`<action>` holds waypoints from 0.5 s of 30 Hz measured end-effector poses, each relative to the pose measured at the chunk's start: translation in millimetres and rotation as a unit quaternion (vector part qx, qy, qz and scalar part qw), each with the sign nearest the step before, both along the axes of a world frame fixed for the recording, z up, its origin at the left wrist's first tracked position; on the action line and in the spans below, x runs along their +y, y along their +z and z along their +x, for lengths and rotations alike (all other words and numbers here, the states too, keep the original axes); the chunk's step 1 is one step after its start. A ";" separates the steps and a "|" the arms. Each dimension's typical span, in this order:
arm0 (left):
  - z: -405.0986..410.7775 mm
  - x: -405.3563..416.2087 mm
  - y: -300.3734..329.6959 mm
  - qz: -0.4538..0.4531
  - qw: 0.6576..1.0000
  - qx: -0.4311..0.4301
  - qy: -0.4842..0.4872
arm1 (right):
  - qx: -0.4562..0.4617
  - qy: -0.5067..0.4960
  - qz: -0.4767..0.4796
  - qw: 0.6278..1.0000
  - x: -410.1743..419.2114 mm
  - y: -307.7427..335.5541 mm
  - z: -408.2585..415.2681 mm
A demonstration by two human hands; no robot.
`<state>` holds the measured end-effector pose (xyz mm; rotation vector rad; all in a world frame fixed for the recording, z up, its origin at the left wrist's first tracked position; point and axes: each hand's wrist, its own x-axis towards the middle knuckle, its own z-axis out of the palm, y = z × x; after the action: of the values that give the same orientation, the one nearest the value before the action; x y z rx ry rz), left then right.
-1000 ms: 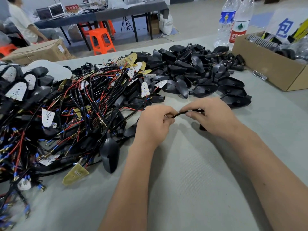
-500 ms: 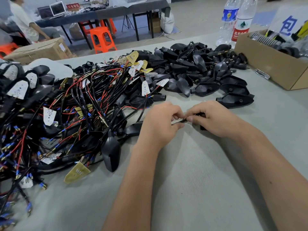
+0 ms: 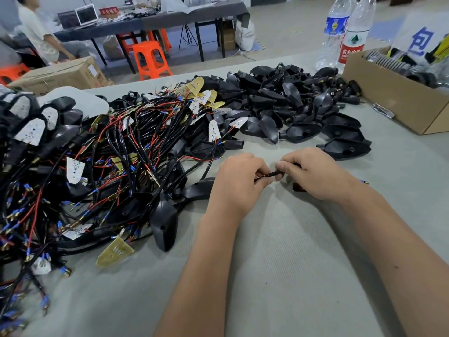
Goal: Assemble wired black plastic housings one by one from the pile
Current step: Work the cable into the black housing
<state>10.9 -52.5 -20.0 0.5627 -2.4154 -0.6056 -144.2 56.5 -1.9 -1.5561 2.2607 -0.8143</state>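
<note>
Both my hands meet at the middle of the grey table point(image 3: 279, 276). My left hand point(image 3: 239, 182) pinches a thin black wire point(image 3: 268, 175) that runs across the small gap to my right hand point(image 3: 315, 173). My right hand grips the wire's other end, and a black plastic housing point(image 3: 298, 187) shows partly under its palm. A tangled pile of wired housings point(image 3: 116, 161) with red and black leads fills the left. A heap of bare black housings point(image 3: 291, 110) lies behind my hands.
A cardboard box point(image 3: 398, 98) of parts stands at the right, with two water bottles point(image 3: 345, 32) behind it. A loose black housing point(image 3: 164, 221) lies left of my left forearm. A person sits by a far table point(image 3: 145, 23) with orange stools.
My hands have drawn closer together, so less wire shows between them than a second ago. The piles have not moved.
</note>
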 end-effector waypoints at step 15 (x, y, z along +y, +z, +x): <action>-1.2 -1.5 -5.6 -0.013 1.000 0.021 0.000 | 0.016 -0.011 -0.022 1.000 -1.1 -3.8 -2.8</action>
<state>9.8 -54.0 -25.6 0.5336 -2.3801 -0.5801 -147.0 55.4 -5.7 -1.5772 2.3000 -0.8578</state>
